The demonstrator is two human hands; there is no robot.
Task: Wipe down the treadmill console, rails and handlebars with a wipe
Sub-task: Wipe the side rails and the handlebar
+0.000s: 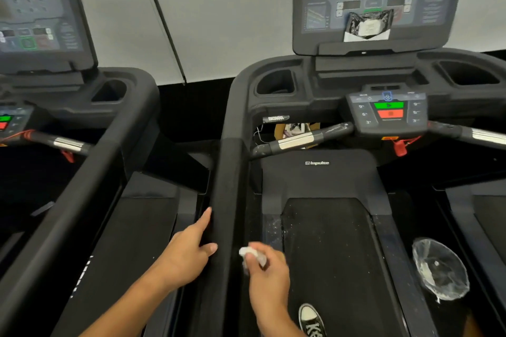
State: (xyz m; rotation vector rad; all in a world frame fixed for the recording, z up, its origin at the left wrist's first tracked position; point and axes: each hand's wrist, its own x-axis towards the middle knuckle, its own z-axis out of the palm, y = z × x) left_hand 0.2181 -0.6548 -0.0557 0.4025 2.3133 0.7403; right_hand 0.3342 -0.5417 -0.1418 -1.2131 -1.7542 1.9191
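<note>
White wipe (pixel 249 254) pinched in right hand (pixel 267 273) — beside the rail (pixel 226 189)

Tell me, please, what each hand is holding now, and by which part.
The right hand pinches a crumpled white wipe by its lower part, beside the rail. The left hand holds nothing; it rests against that rail.

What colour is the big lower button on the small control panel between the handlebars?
Red, just beneath a green one, on the small control panel; the head view shows it clearly.
</note>
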